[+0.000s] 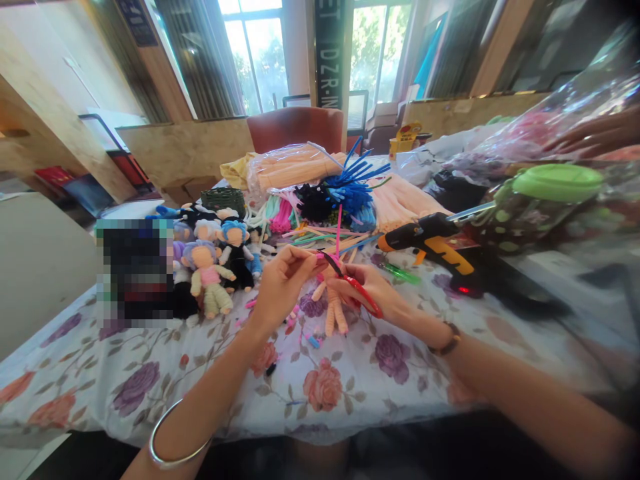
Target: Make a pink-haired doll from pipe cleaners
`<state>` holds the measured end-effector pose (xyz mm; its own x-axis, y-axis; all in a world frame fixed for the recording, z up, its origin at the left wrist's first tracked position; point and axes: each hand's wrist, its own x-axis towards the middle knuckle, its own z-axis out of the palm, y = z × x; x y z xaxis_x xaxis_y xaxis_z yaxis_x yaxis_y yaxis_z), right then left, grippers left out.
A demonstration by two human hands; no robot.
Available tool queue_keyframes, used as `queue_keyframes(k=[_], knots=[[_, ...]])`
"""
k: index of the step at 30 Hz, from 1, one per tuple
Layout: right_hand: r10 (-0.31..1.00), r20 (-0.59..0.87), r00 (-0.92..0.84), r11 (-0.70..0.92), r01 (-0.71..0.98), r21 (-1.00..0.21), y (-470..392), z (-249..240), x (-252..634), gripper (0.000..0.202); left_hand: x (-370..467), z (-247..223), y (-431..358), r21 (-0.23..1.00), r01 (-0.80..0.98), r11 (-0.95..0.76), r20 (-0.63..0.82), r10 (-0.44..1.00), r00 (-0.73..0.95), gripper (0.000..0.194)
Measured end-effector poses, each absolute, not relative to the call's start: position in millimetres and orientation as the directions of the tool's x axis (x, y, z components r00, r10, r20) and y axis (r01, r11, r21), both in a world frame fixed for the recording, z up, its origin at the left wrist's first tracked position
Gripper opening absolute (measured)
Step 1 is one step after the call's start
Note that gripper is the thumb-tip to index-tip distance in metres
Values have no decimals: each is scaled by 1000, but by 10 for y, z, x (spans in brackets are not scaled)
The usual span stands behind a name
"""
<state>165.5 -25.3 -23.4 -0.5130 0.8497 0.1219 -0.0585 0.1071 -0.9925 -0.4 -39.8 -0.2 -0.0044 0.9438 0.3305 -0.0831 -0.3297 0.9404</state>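
Note:
Pinched fingers of my left hand (290, 270) hold a pink fuzzy stem (339, 230) near its lower end, at the middle of the table. My right hand (367, 290) grips red-handled scissors (364, 298), whose dark blades point up and left and meet the pink piece by my left fingertips. Just below the blades, a peach doll body (334, 310) with two legs lies between my hands, its upper part partly hidden by them. Small pink scraps and a blue bit (313, 342) lie on the flowered cloth nearby.
Finished dolls (207, 280) stand at the left. Behind are blue stems (357, 180) and wrapped peach stems (295, 167). At the right are a black and orange glue gun (430, 240), a green-lidded jar (555, 187) and clear plastic with another person's hand (600, 133).

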Motion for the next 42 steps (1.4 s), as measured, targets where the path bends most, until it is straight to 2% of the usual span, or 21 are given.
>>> queue_keyframes(k=[12, 18, 24, 33, 42], knots=[[886, 133, -445, 166, 37, -985, -356, -185, 1612, 42, 65, -4, -449, 931, -87, -353, 349, 935, -60, 20], [926, 161, -342, 201, 84, -976, -374, -229, 1598, 44, 71, -10, -451, 934, -71, -349, 345, 936, -65, 21], [915, 141, -378, 184, 80, -980, -379, -233, 1595, 45, 75, 10, -458, 938, -71, -339, 335, 940, -70, 21], [919, 195, -342, 244, 106, -964, -367, -223, 1622, 42, 40, 9, -440, 938, -50, -342, 340, 939, -44, 20], [889, 130, -439, 159, 30, -987, -374, -197, 1615, 41, -10, 47, -412, 947, -106, -302, 304, 953, 3, 22]])
